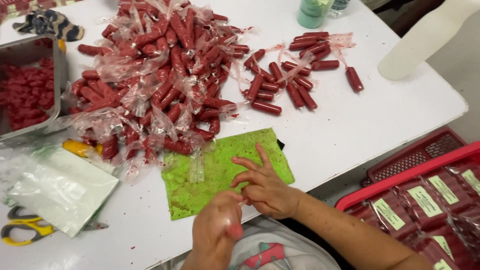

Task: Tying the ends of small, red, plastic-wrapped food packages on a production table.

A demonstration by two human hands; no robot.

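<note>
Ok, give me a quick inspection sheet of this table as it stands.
Surface: white table, with red smears near the rolls.
Job's things: big heap of red rolls in clear wrappers; smaller group of rolls; green cloth; metal tray of red filling.
Clutter: stack of clear bags, scissors, yellow tool, green cup.
Grippers: left hand and right hand meet over the cloth's near edge, pinching something small; what it is cannot be told.
Cables: nothing seen.
Surroundings: red crate of labelled packs at right.
</note>
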